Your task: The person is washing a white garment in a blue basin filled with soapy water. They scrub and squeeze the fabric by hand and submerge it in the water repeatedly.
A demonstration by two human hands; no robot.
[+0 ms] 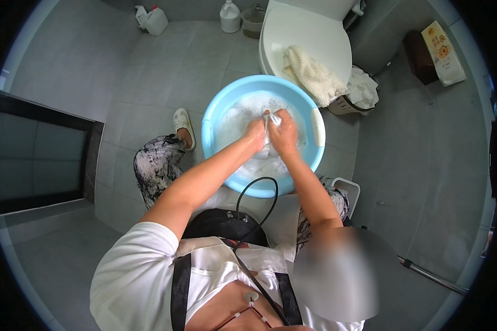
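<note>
A light blue plastic basin with white handle grips stands in front of me, holding sudsy water. Over the suds, my left hand and my right hand are close together, both closed on a wet white cloth. The cloth is bunched between my fists, and its lower part trails down into the foam. How much of it lies under the suds is hidden.
Beyond the basin is a white toilet with a cream knitted towel on its lid. A waste bin stands beside it. White jugs stand by the far wall. A black cable loops near the basin's front rim.
</note>
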